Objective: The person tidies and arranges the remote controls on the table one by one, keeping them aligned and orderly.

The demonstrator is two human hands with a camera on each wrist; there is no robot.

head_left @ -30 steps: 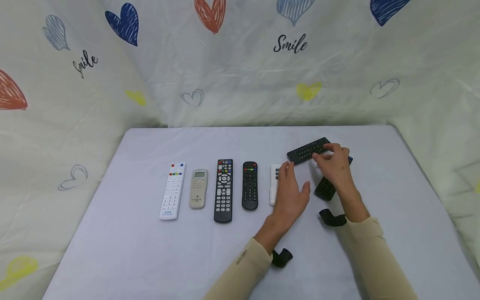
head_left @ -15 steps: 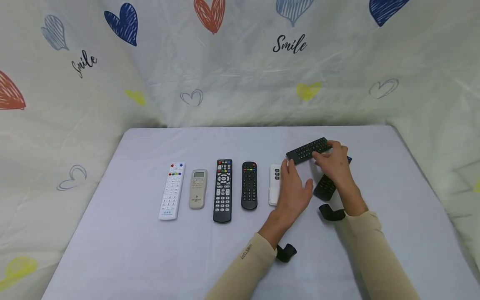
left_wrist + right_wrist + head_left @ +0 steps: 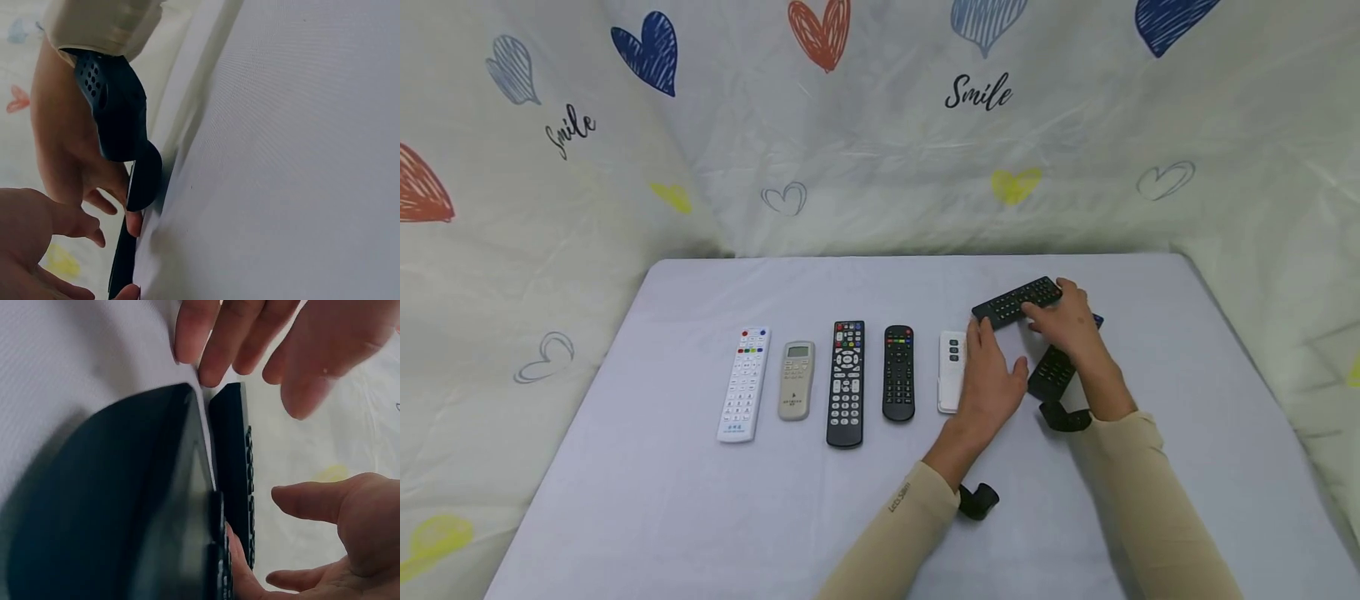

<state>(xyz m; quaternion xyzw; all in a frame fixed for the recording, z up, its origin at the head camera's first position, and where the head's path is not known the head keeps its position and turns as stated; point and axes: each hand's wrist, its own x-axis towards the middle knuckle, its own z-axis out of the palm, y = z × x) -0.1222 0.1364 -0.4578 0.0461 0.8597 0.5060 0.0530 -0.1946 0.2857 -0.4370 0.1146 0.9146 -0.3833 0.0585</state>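
A black remote control [image 3: 1015, 302] lies at a slant at the back right of the table. Fingertips of my left hand [image 3: 992, 379] touch or nearly touch its left end, the fingers extended and the thumb apart. At its right end is my right hand [image 3: 1070, 321], fingers behind the edge. In the right wrist view the right thumb stands off the remote [image 3: 231, 437]. A second black remote [image 3: 1052, 373] lies under my right hand and wrist, partly hidden. Left of my left hand is a white remote [image 3: 951, 371], its right side partly covered.
Leftward runs a row: a rounded black remote [image 3: 898, 372], a long black remote [image 3: 846, 383], a small beige remote with a display [image 3: 796, 379] and a white remote [image 3: 745, 383]. A white cloth covers the table [image 3: 625, 500]. A heart-printed curtain [image 3: 880, 133] hangs behind.
My left hand has shifted slightly right along the front of the slanted remote, uncovering more of the white one. My right hand's fingers have moved round the remote's right end. The other remotes stay put.
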